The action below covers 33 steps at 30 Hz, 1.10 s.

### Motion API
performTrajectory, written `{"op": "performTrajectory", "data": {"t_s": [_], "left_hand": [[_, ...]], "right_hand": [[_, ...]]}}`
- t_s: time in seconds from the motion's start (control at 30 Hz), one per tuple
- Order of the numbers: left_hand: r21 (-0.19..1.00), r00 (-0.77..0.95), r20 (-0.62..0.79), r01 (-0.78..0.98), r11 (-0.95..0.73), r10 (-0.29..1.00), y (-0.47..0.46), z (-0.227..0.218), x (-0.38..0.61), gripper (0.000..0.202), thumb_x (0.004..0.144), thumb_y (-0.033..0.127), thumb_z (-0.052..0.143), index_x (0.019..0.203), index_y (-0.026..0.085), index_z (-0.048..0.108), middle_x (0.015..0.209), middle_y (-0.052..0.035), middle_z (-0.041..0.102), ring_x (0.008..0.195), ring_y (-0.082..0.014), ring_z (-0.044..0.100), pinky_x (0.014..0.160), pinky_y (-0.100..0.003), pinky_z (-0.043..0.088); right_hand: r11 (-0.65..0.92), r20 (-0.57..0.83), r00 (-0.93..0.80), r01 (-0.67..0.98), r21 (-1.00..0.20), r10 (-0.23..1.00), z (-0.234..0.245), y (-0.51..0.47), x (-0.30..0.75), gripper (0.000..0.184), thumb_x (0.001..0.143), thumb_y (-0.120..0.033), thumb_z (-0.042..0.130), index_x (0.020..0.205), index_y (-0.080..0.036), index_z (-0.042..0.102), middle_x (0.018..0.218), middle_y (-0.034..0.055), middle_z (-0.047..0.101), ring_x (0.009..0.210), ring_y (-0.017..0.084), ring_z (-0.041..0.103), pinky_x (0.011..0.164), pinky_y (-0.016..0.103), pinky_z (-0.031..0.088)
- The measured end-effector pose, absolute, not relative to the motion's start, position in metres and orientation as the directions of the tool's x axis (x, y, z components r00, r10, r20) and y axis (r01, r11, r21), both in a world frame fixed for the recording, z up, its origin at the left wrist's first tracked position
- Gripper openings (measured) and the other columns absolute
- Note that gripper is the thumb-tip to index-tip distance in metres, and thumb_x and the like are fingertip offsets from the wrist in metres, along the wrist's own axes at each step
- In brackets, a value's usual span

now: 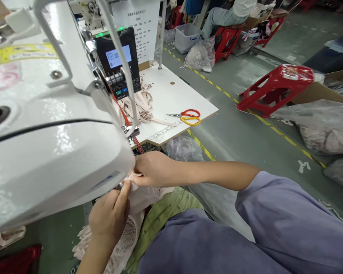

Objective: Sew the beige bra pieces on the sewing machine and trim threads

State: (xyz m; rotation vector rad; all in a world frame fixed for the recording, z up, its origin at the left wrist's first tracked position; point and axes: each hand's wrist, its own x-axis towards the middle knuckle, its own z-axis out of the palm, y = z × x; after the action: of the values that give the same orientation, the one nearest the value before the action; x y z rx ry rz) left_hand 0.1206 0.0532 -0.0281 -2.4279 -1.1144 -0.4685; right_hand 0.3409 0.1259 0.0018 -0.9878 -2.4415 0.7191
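Under the head of a white sewing machine [103, 152], both hands are at a pale pink fabric piece [144, 198]. My right hand [154, 167] is closed on its upper edge, thumb on top and the other fingers partly behind the machine head. With its index finger stretched onto the same edge, my left hand [110, 215] has its remaining fingers curled in on the cloth. The two hands almost meet there. Needle and presser foot are hidden by the machine head. The rest of the fabric hangs down towards my lap.
A control panel [122, 62] with a lit screen stands over a heap of pale pink strips [138, 104]. Scissors [190, 117] with red and yellow handles lie on the white table [177, 89]. A red stool [277, 89] and plastic bags [326, 125] are at the right.
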Motion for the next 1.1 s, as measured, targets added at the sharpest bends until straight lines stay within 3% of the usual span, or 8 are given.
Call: {"op": "performTrajectory", "data": {"t_s": [0.1, 0.23, 0.33, 0.43, 0.63, 0.77, 0.93, 1.1], "left_hand": [[-0.245, 0.585, 0.395, 0.81, -0.533, 0.708, 0.052, -0.023, 0.128, 0.027, 0.094, 0.015, 0.048, 0.117, 0.017, 0.063, 0.056, 0.0042, 0.05, 0.046, -0.0159, 0.046, 0.047, -0.033, 0.022], [-0.197, 0.563, 0.332, 0.826, -0.528, 0.757, 0.049, -0.014, 0.132, 0.029, 0.094, 0.014, 0.043, 0.116, 0.015, 0.063, 0.057, 0.0033, 0.053, 0.045, -0.016, 0.046, 0.045, -0.033, 0.02], [-0.166, 0.567, 0.331, 0.822, -0.545, 0.754, 0.05, -0.009, 0.129, 0.032, 0.094, 0.012, 0.043, 0.119, 0.016, 0.061, 0.057, 0.0041, 0.054, 0.045, -0.0152, 0.048, 0.044, -0.032, 0.021], [-0.173, 0.607, 0.327, 0.792, -0.585, 0.724, 0.056, -0.008, 0.118, 0.032, 0.094, 0.012, 0.044, 0.119, 0.018, 0.062, 0.056, 0.0045, 0.053, 0.045, -0.0145, 0.048, 0.044, -0.031, 0.023], [-0.245, 0.806, 0.238, 0.589, -0.77, 0.542, 0.079, -0.018, 0.084, 0.049, 0.09, 0.007, 0.048, 0.135, 0.025, 0.052, 0.061, 0.0054, 0.051, 0.046, -0.0104, 0.043, 0.046, -0.028, 0.02], [-0.32, 0.841, 0.243, 0.54, -0.779, 0.483, 0.088, -0.017, 0.082, 0.044, 0.09, 0.006, 0.048, 0.129, 0.024, 0.056, 0.059, 0.0054, 0.05, 0.046, -0.0121, 0.044, 0.048, -0.029, 0.023], [-0.229, 0.754, 0.305, 0.651, -0.724, 0.582, 0.077, -0.008, 0.107, 0.032, 0.092, 0.01, 0.047, 0.12, 0.019, 0.059, 0.053, 0.0063, 0.049, 0.043, -0.0138, 0.045, 0.045, -0.03, 0.021], [-0.239, 0.663, 0.302, 0.749, -0.618, 0.685, 0.055, -0.009, 0.13, 0.033, 0.092, 0.009, 0.044, 0.122, 0.013, 0.057, 0.053, 0.0053, 0.051, 0.042, -0.0138, 0.045, 0.043, -0.031, 0.02]], "right_hand": [[0.73, 0.405, -0.619, 0.471, -0.494, 0.673, -0.019, 0.114, 0.347, 0.03, 0.101, -0.037, 0.045, 0.099, -0.02, 0.07, 0.101, 0.0079, 0.064, 0.088, 0.017, 0.057, 0.074, 0.028, 0.042], [0.79, 0.65, -0.48, 0.507, -0.343, 0.59, -0.047, 0.096, 0.346, 0.028, 0.102, -0.032, 0.044, 0.118, -0.025, 0.066, 0.115, 0.0092, 0.062, 0.112, 0.02, 0.054, 0.097, 0.037, 0.042], [0.783, 0.639, -0.488, 0.534, -0.321, 0.595, -0.056, 0.088, 0.342, 0.03, 0.103, -0.028, 0.043, 0.123, -0.024, 0.064, 0.098, 0.0057, 0.065, 0.091, 0.016, 0.057, 0.078, 0.029, 0.044], [0.759, 0.579, -0.523, 0.58, -0.296, 0.626, -0.055, 0.086, 0.342, 0.031, 0.103, -0.031, 0.043, 0.123, -0.023, 0.065, 0.083, 0.0028, 0.063, 0.073, 0.014, 0.053, 0.06, 0.028, 0.035], [0.748, 0.558, -0.528, 0.595, -0.296, 0.64, -0.04, 0.089, 0.347, 0.029, 0.101, -0.032, 0.048, 0.119, -0.023, 0.069, 0.077, 0.0019, 0.063, 0.069, 0.013, 0.052, 0.057, 0.027, 0.03], [0.726, 0.509, -0.524, 0.563, -0.394, 0.683, -0.044, 0.086, 0.348, 0.031, 0.101, -0.033, 0.048, 0.124, -0.025, 0.067, 0.084, 0.0029, 0.065, 0.075, 0.014, 0.056, 0.06, 0.026, 0.035], [0.498, 0.386, -0.321, 0.458, -0.736, 0.865, -0.076, 0.068, 0.342, 0.047, 0.103, -0.047, 0.038, 0.14, -0.02, 0.045, 0.107, 0.0093, 0.066, 0.086, 0.018, 0.063, 0.073, 0.029, 0.048], [0.401, 0.395, -0.093, 0.357, -0.843, 0.914, -0.092, 0.062, 0.331, 0.033, 0.104, -0.038, 0.031, 0.117, -0.02, 0.055, 0.105, 0.0102, 0.067, 0.102, 0.022, 0.062, 0.091, 0.039, 0.05]]}}
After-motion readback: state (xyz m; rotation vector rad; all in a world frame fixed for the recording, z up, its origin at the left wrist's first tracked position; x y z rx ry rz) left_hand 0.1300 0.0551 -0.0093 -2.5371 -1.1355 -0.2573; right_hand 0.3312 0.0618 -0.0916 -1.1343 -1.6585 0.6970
